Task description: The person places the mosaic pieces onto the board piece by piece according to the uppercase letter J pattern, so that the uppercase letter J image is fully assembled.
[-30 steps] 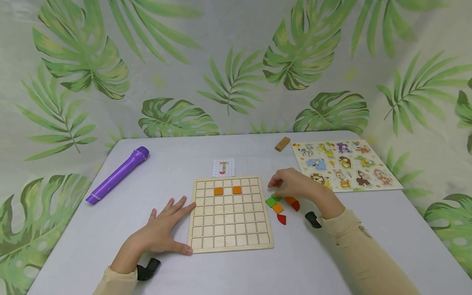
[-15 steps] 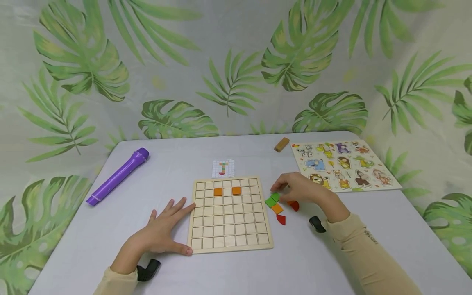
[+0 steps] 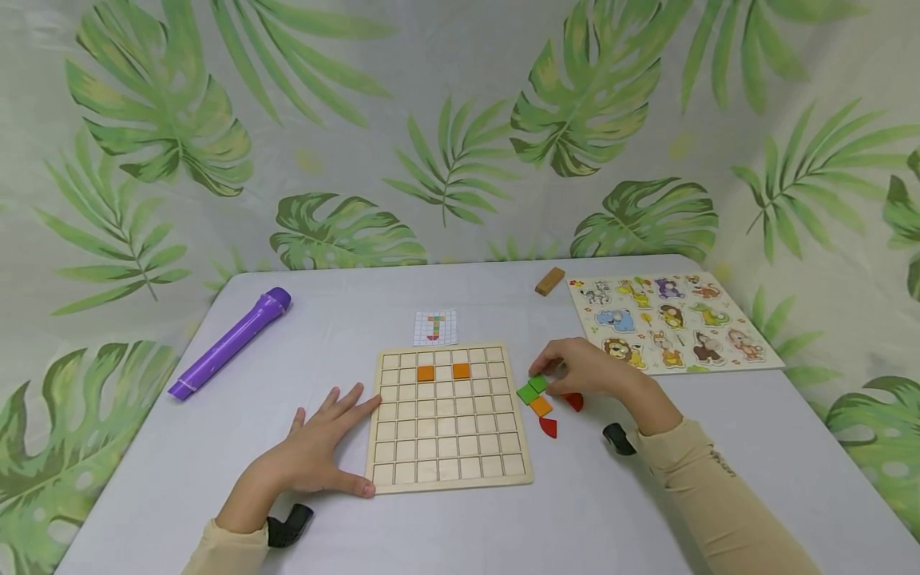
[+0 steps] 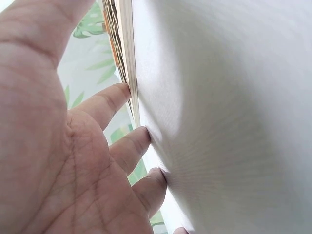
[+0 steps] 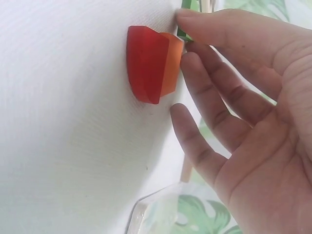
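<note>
My left hand (image 3: 316, 447) lies with fingers spread, thumb and a fingertip touching the left edge of a wooden grid board (image 3: 446, 431). Two orange square tiles (image 3: 426, 373) sit in the board's second row. Right of the board, my right hand (image 3: 584, 367) pinches a green square tile (image 3: 537, 384) between thumb and fingertips, low at the table. Touching or close by are another green tile (image 3: 528, 394), a yellow-orange tile (image 3: 541, 406) and a red quarter-round piece (image 3: 549, 427). Under that hand lie a second red piece (image 5: 146, 66) and an orange piece (image 5: 170, 68).
A small pattern card (image 3: 435, 327) lies behind the board. Farther back are a wooden block (image 3: 549, 281) and, at right, an animal puzzle board (image 3: 676, 323). A purple toy microphone (image 3: 230, 343) lies at left on the white table.
My right hand has moved slightly down and right, and its thumb and fingertips have come to either side of the green tile. The left hand and board stay put.
</note>
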A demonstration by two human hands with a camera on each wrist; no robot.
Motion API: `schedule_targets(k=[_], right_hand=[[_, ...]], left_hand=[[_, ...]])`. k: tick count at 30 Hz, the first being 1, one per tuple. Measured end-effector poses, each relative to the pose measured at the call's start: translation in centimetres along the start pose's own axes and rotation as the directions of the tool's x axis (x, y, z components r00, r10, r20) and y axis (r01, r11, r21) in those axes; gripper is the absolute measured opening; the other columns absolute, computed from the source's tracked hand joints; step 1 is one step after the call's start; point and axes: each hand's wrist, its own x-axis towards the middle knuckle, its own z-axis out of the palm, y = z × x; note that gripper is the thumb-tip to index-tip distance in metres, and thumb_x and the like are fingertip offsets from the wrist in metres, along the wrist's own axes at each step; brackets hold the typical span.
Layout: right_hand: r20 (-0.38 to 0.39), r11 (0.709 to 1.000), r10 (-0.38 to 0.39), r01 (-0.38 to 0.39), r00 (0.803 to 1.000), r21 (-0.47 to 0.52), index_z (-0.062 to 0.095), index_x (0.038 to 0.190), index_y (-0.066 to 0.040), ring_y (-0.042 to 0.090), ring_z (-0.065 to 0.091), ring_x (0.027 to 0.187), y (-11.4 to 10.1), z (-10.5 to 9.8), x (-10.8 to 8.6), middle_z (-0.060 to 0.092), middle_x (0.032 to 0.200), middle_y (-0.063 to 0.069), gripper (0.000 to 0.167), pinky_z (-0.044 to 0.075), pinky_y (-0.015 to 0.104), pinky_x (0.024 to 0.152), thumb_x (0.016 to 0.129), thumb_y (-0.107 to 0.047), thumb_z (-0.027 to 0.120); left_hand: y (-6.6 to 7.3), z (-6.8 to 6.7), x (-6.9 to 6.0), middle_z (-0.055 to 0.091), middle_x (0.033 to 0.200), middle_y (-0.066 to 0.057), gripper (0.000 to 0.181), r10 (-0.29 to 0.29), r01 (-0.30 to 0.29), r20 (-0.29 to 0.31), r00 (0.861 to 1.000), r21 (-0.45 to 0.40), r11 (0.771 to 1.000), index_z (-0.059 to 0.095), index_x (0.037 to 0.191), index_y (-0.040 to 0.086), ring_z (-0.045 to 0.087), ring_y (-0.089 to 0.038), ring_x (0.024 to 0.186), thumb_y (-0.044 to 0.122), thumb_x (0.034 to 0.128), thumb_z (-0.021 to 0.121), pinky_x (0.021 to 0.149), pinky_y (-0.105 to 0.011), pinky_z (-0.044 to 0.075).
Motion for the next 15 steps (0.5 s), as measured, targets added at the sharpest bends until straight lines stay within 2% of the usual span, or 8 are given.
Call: schedule_targets(k=[15], right_hand=[[-0.019,1.000,0.010,-0.010,1.000,0.003,0.081,0.113,-0.011,0.017,0.068,0.104,0.12,0.26,0.05,0.074,0.113,0.002,0.022,0.060,0.039,0.097,0.092,-0.005,0.082]], left_hand=[[-0.12,0.15,0.10,0.015,0.182,-0.013,0.129,-0.011,0.011,0.001,1.000,0.011,1.000,0.031,0.171,0.030,0.003,-0.053,0.166,0.063,0.0648,0.096,0.115,-0.092,-0.001]])
